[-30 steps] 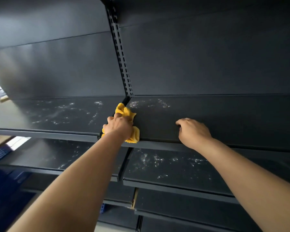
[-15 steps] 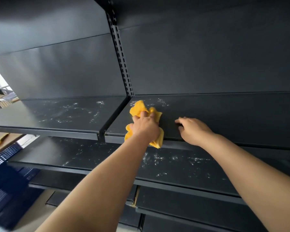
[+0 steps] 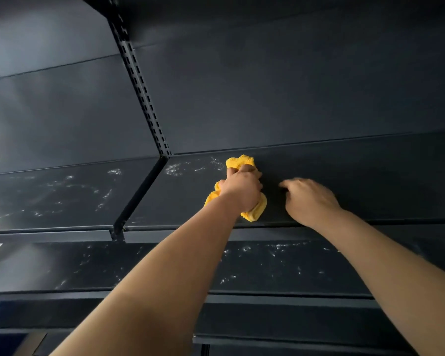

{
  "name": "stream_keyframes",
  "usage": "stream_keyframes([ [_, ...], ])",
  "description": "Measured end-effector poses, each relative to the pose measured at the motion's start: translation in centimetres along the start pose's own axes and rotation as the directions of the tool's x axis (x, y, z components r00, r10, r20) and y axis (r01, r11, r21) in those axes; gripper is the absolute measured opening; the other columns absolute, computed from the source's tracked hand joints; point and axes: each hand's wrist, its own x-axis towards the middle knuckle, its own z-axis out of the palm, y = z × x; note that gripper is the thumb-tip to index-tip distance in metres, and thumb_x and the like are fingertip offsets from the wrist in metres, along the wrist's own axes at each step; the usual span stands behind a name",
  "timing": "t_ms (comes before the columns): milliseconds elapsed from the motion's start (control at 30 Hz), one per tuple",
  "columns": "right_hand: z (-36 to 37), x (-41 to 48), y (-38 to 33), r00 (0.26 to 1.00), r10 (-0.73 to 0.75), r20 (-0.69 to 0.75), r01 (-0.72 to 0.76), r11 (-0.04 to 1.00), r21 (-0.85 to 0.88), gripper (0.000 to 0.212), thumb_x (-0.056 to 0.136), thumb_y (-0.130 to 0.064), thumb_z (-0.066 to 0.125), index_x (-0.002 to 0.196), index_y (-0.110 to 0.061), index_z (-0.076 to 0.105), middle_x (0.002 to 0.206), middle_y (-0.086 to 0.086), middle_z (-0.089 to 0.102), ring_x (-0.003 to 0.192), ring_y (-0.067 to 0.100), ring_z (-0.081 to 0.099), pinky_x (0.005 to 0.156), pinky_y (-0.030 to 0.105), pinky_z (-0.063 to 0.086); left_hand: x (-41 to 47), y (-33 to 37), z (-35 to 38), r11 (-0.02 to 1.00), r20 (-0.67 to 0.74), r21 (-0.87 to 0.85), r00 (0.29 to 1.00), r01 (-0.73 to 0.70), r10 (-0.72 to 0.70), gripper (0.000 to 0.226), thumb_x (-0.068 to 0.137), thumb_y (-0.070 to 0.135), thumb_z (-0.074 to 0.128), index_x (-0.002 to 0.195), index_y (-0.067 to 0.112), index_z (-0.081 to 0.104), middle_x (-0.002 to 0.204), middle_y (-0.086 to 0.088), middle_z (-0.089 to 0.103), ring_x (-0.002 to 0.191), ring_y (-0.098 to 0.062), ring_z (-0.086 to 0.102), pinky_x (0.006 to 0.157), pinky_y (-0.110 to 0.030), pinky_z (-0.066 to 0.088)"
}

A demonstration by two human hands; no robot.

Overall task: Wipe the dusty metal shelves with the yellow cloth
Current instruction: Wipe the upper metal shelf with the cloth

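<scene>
My left hand presses a bunched yellow cloth onto the right-hand dark metal shelf; the cloth shows above and below the hand. White dust lies just left of the cloth near the back wall. My right hand rests palm down on the same shelf, a short gap to the right of the cloth, fingers curled and holding nothing. The left-hand shelf at the same height carries scattered white dust.
A slotted upright divides the two bays against the dark back panels. A dusty lower shelf runs below my arms, with further shelves beneath. Something blue shows at the bottom left.
My left hand has slid the cloth to the right along the shelf, from the gap between the bays to close beside my right hand. The right hand has stayed in place.
</scene>
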Motion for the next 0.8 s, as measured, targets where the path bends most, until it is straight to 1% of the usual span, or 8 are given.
stream_keyframes([
  [100,0.4,0.7,-0.6,1.0,-0.002,-0.004,0.002,1.0,-0.005,0.049,0.092,-0.008,0.044,0.137,-0.027,0.047,0.135,0.0,0.052,0.116,0.022,0.054,0.081,0.034,0.048,1.5,-0.5,0.0,0.999,0.012,0.054,1.0,-0.005,0.004,0.046,0.097,0.027,0.04,0.143,0.033,0.037,0.15,0.004,0.024,0.131,-0.033,0.024,0.101,-0.055,0.033],
  [233,0.9,1.8,-1.6,1.0,-0.011,-0.006,0.011,1.0,-0.015,0.051,0.091,-0.005,0.043,0.137,-0.025,0.048,0.138,0.0,0.052,0.119,0.023,0.053,0.086,0.035,0.048,3.7,-1.9,0.1,0.999,-0.042,-0.025,0.999,0.029,-0.03,0.045,0.097,0.027,0.042,0.141,0.029,0.038,0.15,0.003,0.026,0.131,-0.031,0.026,0.1,-0.051,0.03],
  [367,1.4,3.1,-3.1,1.0,-0.005,-0.001,0.005,1.0,-0.027,0.051,0.091,-0.005,0.042,0.137,-0.026,0.048,0.139,-0.001,0.05,0.121,0.023,0.052,0.088,0.035,0.047,5.6,-3.7,0.0,0.999,-0.052,-0.017,0.997,0.049,-0.05,0.041,0.096,0.028,0.042,0.137,0.028,0.045,0.148,0.004,0.029,0.13,-0.029,0.027,0.099,-0.048,0.031],
  [433,1.6,3.8,-3.8,1.0,-0.002,-0.004,0.001,1.0,-0.026,0.046,0.093,-0.01,0.043,0.135,-0.026,0.049,0.138,-0.001,0.051,0.12,0.023,0.053,0.088,0.035,0.047,6.6,-4.7,-0.1,0.998,-0.054,-0.016,0.997,0.055,-0.056,0.04,0.096,0.028,0.043,0.136,0.029,0.047,0.145,0.004,0.031,0.128,-0.029,0.029,0.098,-0.047,0.031],
  [533,2.1,4.6,-5.2,1.0,-0.005,-0.008,0.004,0.999,-0.042,0.036,0.097,-0.028,0.042,0.131,-0.025,0.053,0.134,0.0,0.054,0.117,0.023,0.054,0.09,0.038,0.048,7.8,-6.5,-0.4,0.997,-0.061,-0.022,0.995,0.078,-0.079,0.038,0.096,0.03,0.042,0.134,0.031,0.048,0.142,0.002,0.035,0.127,-0.029,0.031,0.098,-0.048,0.032],
  [633,2.7,5.4,-6.5,1.0,-0.001,-0.009,0.001,0.996,-0.089,0.04,0.097,-0.042,0.04,0.131,-0.025,0.053,0.136,0.0,0.053,0.121,0.023,0.051,0.093,0.041,0.047,8.7,-9.2,-0.6,0.993,-0.085,-0.03,0.989,0.118,-0.12,0.037,0.096,0.035,0.039,0.132,0.035,0.047,0.14,0.0,0.037,0.126,-0.03,0.033,0.098,-0.047,0.031],
  [733,3.3,6.1,-7.5,1.0,-0.002,0.003,0.003,0.994,-0.11,0.044,0.097,-0.044,0.039,0.136,-0.027,0.047,0.145,-0.002,0.044,0.132,0.021,0.042,0.101,0.043,0.04,9.3,-12.4,-1.2,0.985,-0.102,-0.046,0.98,0.167,-0.171,0.037,0.097,0.038,0.036,0.133,0.037,0.047,0.142,0.002,0.036,0.127,-0.029,0.033,0.098,-0.046,0.03],
  [800,3.7,6.5,-8.1,1.0,-0.001,0.004,0.001,0.994,-0.113,0.043,0.097,-0.044,0.038,0.136,-0.027,0.047,0.146,-0.002,0.044,0.134,0.021,0.039,0.104,0.043,0.037,9.5,-14.2,-1.6,0.98,-0.11,-0.042,0.974,0.195,-0.199,0.038,0.097,0.039,0.035,0.134,0.037,0.046,0.143,0.003,0.036,0.128,-0.028,0.033,0.099,-0.046,0.03],
])
